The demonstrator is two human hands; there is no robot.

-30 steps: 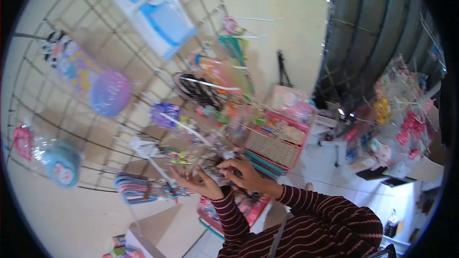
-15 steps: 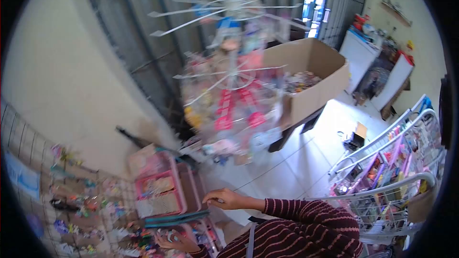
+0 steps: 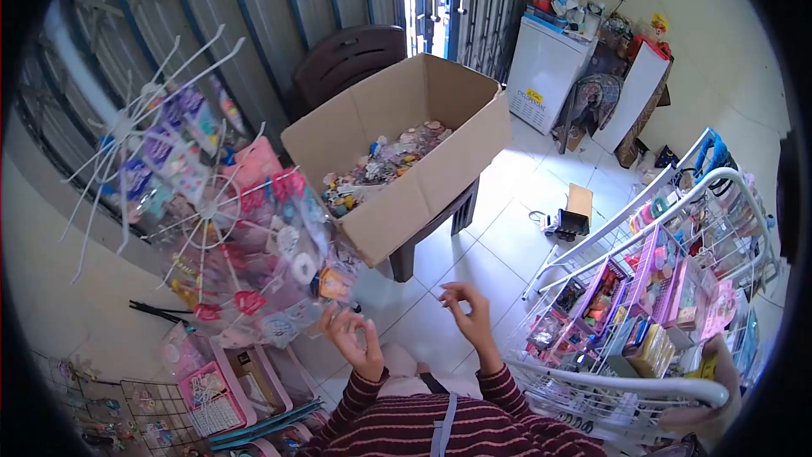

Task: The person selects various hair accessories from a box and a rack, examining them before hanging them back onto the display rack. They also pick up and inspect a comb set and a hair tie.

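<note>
My left hand (image 3: pixel 353 342) is raised at lower centre with its fingers apart, holding nothing I can see. It is close to the hanging packets (image 3: pixel 288 288) on the white rotating rack (image 3: pixel 207 213). To its right, my right hand (image 3: pixel 468 313) is up over the tiled floor, thumb and index finger curved towards each other; anything between those fingertips is too small to make out. Beyond both hands, a large open cardboard box (image 3: pixel 414 203) rests on a dark brown chair or stool (image 3: pixel 402 262) and holds many small colourful packets (image 3: pixel 389 161).
Wire shelving (image 3: pixel 626 288) with pink and purple baskets stands at right. Pink trays (image 3: pixel 211 393) and a wire grid (image 3: pixel 127 389) are at lower left. A small toy truck (image 3: pixel 565 224) lies on the floor. A white cabinet (image 3: pixel 545 68) stands at the back near the door.
The view has swung right, so the rack now appears further left. Both hands have moved to the middle, in front of my body; my left hand has come up from the hanging goods at lower left.
</note>
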